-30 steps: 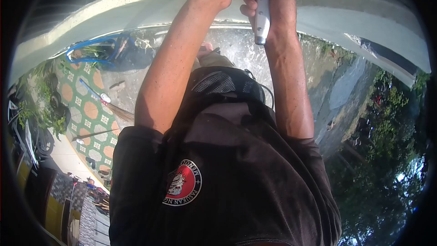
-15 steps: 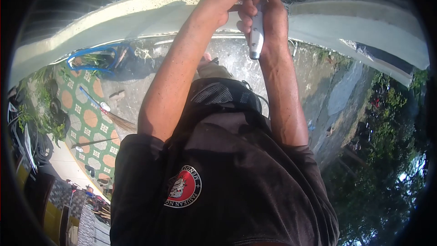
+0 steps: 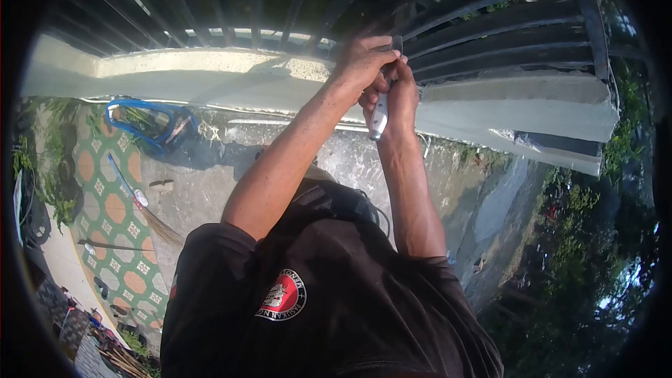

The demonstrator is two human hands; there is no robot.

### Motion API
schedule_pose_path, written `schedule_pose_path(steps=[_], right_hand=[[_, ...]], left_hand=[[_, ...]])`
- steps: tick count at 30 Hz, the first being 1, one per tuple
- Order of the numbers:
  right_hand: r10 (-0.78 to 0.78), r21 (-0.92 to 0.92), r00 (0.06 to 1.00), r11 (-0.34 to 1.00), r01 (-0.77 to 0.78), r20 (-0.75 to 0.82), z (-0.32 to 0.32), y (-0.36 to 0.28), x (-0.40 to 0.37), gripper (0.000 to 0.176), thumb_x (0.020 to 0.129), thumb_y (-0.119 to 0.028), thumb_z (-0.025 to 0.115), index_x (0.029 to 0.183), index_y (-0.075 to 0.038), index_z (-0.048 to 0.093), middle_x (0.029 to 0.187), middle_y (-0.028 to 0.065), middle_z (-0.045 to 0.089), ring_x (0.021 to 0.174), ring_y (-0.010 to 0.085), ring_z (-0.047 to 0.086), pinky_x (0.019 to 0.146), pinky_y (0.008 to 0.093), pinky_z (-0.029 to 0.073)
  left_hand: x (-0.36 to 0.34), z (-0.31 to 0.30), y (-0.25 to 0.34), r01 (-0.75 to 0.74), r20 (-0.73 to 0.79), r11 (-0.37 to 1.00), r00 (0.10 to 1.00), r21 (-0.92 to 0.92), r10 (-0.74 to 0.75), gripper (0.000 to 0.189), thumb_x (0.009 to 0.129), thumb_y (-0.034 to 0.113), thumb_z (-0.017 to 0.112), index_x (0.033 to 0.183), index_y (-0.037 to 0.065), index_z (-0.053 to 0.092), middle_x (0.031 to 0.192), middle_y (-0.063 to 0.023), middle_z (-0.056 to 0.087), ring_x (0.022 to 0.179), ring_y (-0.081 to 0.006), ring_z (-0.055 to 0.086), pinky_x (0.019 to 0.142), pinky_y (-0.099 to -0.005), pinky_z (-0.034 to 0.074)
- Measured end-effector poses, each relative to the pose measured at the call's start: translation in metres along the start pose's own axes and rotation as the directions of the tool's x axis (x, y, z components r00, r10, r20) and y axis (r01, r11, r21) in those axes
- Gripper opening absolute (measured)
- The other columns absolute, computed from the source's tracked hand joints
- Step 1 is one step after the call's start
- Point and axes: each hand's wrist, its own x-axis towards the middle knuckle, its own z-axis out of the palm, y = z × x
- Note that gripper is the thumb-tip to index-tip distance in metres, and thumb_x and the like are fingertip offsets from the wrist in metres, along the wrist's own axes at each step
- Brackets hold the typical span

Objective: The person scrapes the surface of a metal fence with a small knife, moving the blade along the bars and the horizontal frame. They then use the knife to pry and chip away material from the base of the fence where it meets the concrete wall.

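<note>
My right hand (image 3: pixel 402 101) is wrapped round the silver, riveted handle (image 3: pixel 379 119) of a knife, whose butt end points down toward me. The dark flat blade (image 3: pixel 397 43) shows above my fingers, only in part. Close against it, my left hand (image 3: pixel 364 66) is closed, with its fingertips on the blade near my right thumb. Whether anything else lies between the fingers is hidden. Both hands are held up in front of the low wall, near the dark fence bars.
A dark barred fence (image 3: pixel 490 35) stands on a pale low wall (image 3: pixel 504 108) ahead. To the left are a blue hose-like loop (image 3: pixel 112 115), a broom (image 3: pixel 157 224) and patterned green tiles (image 3: pixel 115 206). Plants (image 3: pixel 581 238) grow at the right.
My view has tilted up, so more of the fence shows and both hands sit lower in the picture. Both hands still hold the knife, now with its handle slightly more slanted.
</note>
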Motion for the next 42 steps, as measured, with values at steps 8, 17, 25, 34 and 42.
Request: schedule_pose_path(steps=[8, 17, 25, 34, 42], right_hand=[[-0.066, -0.100, 0.997, 0.993, 0.061, -0.051, 0.013, -0.012, -0.013, 0.025, 0.102, -0.034, 0.038, 0.088, -0.015, 0.045, 0.057, -0.0015, 0.041, 0.044, 0.0128, 0.043, 0.038, 0.0263, 0.035], [-0.166, -0.101, 0.986, 0.981, 0.168, 0.035, 0.026, -0.040, -0.034, 0.028, 0.103, -0.038, 0.037, 0.092, -0.014, 0.048, 0.056, -0.0026, 0.039, 0.042, 0.0119, 0.040, 0.038, 0.0247, 0.034], [-0.033, -0.092, 0.996, 0.995, 0.040, 0.084, 0.011, -0.046, -0.032, 0.031, 0.103, -0.037, 0.035, 0.086, -0.013, 0.047, 0.056, -0.0020, 0.040, 0.043, 0.0123, 0.042, 0.035, 0.0249, 0.033], [-0.076, -0.126, 0.996, 0.989, 0.082, 0.050, 0.001, -0.026, -0.020, 0.030, 0.103, -0.037, 0.036, 0.091, -0.012, 0.047, 0.056, -0.0020, 0.041, 0.040, 0.0119, 0.041, 0.035, 0.0244, 0.033], [-0.049, -0.092, 0.998, 0.994, 0.052, 0.032, -0.002, -0.016, -0.012, 0.032, 0.102, -0.040, 0.037, 0.085, -0.014, 0.046, 0.056, -0.0029, 0.040, 0.041, 0.0107, 0.040, 0.036, 0.0240, 0.033]], left_hand=[[-0.003, 0.008, 0.016, -0.055, 0.046, 0.994, 0.997, -0.095, 0.059, 0.056, 0.090, 0.022, 0.067, 0.138, 0.000, 0.047, 0.073, -0.0069, 0.066, 0.039, -0.0048, 0.048, 0.034, -0.0182, 0.039], [-0.022, 0.027, 0.047, -0.156, 0.091, 0.985, 0.982, -0.076, 0.163, 0.052, 0.089, 0.022, 0.067, 0.135, 0.003, 0.052, 0.071, -0.0067, 0.066, 0.040, -0.0048, 0.048, 0.035, -0.0180, 0.039], [-0.033, 0.031, 0.053, -0.119, 0.017, 0.988, 0.992, -0.100, 0.122, 0.053, 0.089, 0.022, 0.067, 0.137, 0.004, 0.051, 0.070, -0.0035, 0.065, 0.042, -0.0048, 0.050, 0.036, -0.0194, 0.038], [-0.015, 0.026, 0.025, -0.170, -0.018, 0.984, 0.985, -0.057, 0.169, 0.053, 0.092, 0.022, 0.065, 0.138, 0.002, 0.049, 0.073, -0.0035, 0.065, 0.041, -0.0046, 0.048, 0.034, -0.0202, 0.037], [-0.006, 0.018, 0.012, -0.157, -0.016, 0.983, 0.988, -0.092, 0.156, 0.053, 0.091, 0.021, 0.065, 0.138, 0.002, 0.048, 0.077, -0.0043, 0.067, 0.041, -0.0050, 0.048, 0.035, -0.0191, 0.038]])
